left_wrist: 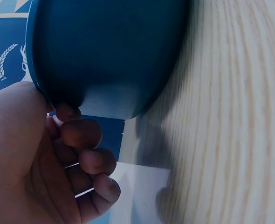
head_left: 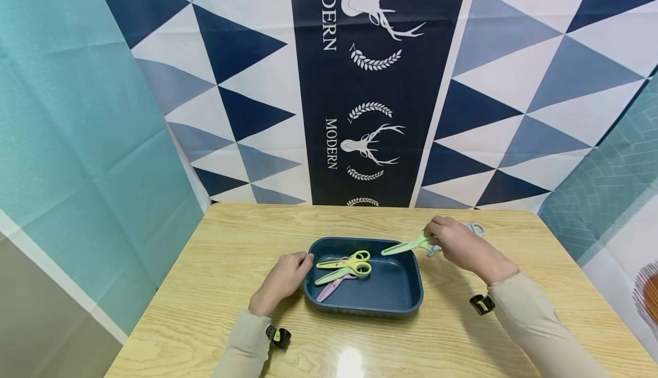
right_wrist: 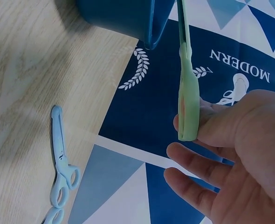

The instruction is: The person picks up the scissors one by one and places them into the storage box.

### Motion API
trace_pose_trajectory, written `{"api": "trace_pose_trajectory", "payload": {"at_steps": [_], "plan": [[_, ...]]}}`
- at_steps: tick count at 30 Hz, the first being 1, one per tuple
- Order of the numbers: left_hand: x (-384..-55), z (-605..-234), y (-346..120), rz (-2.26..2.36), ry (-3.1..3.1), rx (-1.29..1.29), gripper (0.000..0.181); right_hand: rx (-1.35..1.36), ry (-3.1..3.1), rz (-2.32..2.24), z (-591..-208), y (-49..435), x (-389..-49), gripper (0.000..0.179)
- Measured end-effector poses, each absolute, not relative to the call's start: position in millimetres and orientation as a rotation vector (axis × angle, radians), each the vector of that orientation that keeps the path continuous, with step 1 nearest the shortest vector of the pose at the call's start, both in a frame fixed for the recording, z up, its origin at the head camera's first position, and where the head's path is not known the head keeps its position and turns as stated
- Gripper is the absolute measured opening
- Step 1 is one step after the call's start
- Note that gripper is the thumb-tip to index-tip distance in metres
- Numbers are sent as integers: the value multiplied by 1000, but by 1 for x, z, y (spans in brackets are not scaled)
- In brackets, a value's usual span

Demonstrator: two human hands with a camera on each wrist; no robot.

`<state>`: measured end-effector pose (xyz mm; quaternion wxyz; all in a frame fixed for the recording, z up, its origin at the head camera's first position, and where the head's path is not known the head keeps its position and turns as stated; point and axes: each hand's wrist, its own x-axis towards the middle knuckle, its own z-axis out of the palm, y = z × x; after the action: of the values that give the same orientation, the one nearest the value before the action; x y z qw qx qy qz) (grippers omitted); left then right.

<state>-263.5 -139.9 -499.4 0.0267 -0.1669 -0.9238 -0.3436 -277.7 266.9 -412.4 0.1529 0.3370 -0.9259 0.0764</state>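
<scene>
My left hand (head_left: 281, 278) pinches the left rim of a dark blue rectangular tub (head_left: 393, 286) between thumb and index finger; the other fingers curl loosely below. By its handle end, my right hand (head_left: 460, 245) grips a pair of light green scissors (head_left: 403, 247). The blades point left over the tub's right rim, above its inside. Inside the tub, at the left, lie a yellow pair of scissors (head_left: 331, 264), a green pair (head_left: 327, 277) and a pinkish-purple pair (head_left: 331, 289), overlapping one another. In the right wrist view, the green scissors (right_wrist: 189, 107) appear edge-on between thumb and fingers.
Light blue scissors (right_wrist: 59, 156) lie on the wooden table (head_left: 216, 298) right of the tub, partly behind my right hand in the head view. Another blue handle (right_wrist: 54, 215) shows beside them. A patterned cloth (head_left: 252, 81) hangs along the table's far edge.
</scene>
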Motion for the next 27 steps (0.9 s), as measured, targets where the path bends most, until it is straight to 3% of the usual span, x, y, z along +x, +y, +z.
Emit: {"api": "trace_pose_trajectory", "payload": {"at_steps": [27], "plan": [[-267, -498, -142, -1082, -2876, -511, 40, 952, -2708, 226, -408, 247, -286, 24]]}}
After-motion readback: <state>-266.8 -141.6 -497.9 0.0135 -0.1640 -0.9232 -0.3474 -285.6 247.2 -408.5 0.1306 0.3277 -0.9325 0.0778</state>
